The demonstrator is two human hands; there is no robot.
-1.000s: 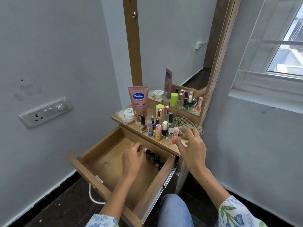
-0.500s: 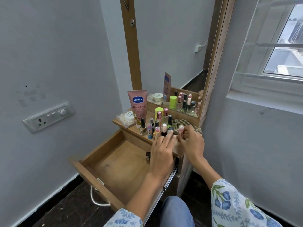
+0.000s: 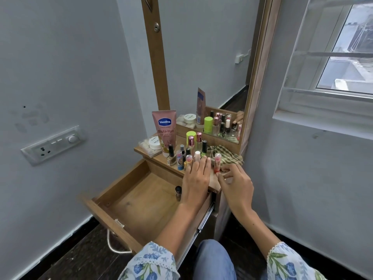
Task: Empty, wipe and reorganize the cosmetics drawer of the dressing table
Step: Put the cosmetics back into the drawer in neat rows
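Since a second ago my left hand (image 3: 196, 176) has risen from the drawer (image 3: 141, 201) to the counter (image 3: 159, 156), fingers spread flat, holding nothing I can see. Right hand (image 3: 235, 182) hovers loosely curled, empty. I'd set bottles (image 3: 188, 158) upright, clear of the edge. Drawer: open, pale wood, one dark bottle (image 3: 178, 192) left inside.

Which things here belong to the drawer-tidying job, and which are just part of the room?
Job: open drawer, dark bottle left inside it, small bottles on the tabletop, Vaseline tube, checked cloth.

Room: wall socket, window, mirror.
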